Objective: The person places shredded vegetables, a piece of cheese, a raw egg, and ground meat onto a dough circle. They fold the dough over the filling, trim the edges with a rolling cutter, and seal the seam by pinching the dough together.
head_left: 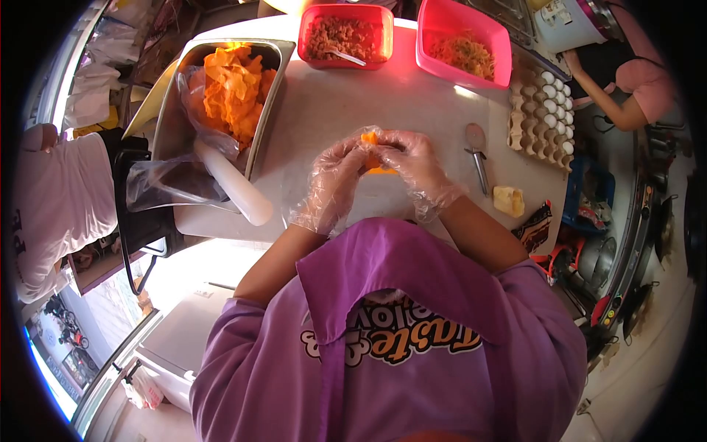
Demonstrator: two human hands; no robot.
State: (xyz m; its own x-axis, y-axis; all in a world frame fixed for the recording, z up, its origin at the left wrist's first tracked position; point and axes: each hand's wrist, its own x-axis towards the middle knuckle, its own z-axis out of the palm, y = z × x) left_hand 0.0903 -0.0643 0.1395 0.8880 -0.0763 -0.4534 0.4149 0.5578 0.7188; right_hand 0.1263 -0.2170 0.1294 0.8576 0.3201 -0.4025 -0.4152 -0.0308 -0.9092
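My left hand (331, 180) and my right hand (421, 168), both in clear plastic gloves, meet above the table. Their fingertips pinch a small piece of orange dough (370, 138) between them. A flat orange piece (383, 171) shows just under the hands, partly hidden by them. To the left, a metal tray (274, 88) holds a heap of torn orange dough (234, 92) and clear plastic sheeting. A pale rolling pin (234, 184) leans over the tray's near edge. Right of my hands lies a round-bladed cutter (477, 151) with a metal handle.
Along the far edge stand a red container (346, 65) of minced filling with a spoon and a pink container (464, 74) of shredded filling. At right are an egg carton (526, 129) with several eggs and a pale yellow block (508, 200). Other people's arms (615, 103) show at the right.
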